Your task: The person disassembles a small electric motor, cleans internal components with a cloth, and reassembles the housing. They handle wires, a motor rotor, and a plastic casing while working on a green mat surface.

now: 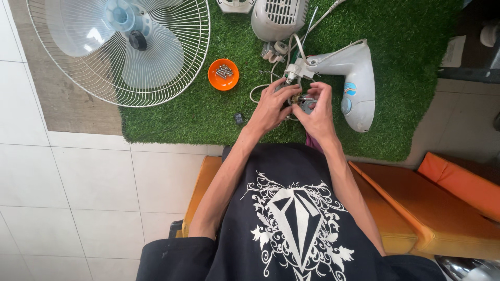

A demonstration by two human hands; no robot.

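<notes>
Now my left hand [271,106] and right hand [316,112] both close their fingers around the small fan motor part [301,100], just beside the white fan neck [354,83], and I think careful turning comes next.

I see rough green artificial grass [208,117], a glossy white plastic fan neck [357,83], a thin metal wire fan guard [172,78], translucent smooth plastic blades [78,31] and a shiny orange plastic bowl [214,80] of metal screws [224,71].
</notes>
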